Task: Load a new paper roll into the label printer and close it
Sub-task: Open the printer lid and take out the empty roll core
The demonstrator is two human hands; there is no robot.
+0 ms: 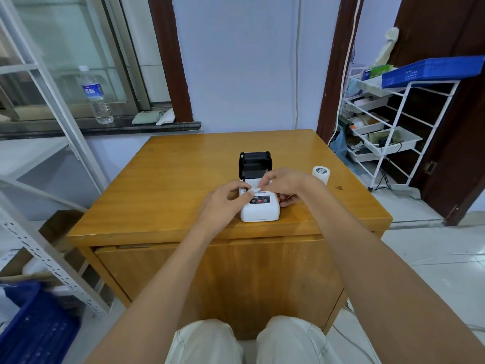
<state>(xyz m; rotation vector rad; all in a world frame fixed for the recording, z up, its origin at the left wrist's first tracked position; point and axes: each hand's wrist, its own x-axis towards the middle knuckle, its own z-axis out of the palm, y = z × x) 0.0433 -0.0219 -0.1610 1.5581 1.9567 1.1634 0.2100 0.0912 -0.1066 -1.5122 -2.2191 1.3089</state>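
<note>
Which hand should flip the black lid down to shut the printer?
Probably the right hand: it sits nearest the raised lid. The left hand is lower, steadying the printer by the paper strip.

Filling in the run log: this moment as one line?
printer lid open | left hand and right hand at paper strip | spare roll on table

Label printer (259,203) sits mid-table (162,185); paper roll (320,174) stands to its right, well apart.

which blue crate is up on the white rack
The blue crate at upper right, resting tilted on top of the white rack. The other blue crate sits on the floor at lower left.
</note>
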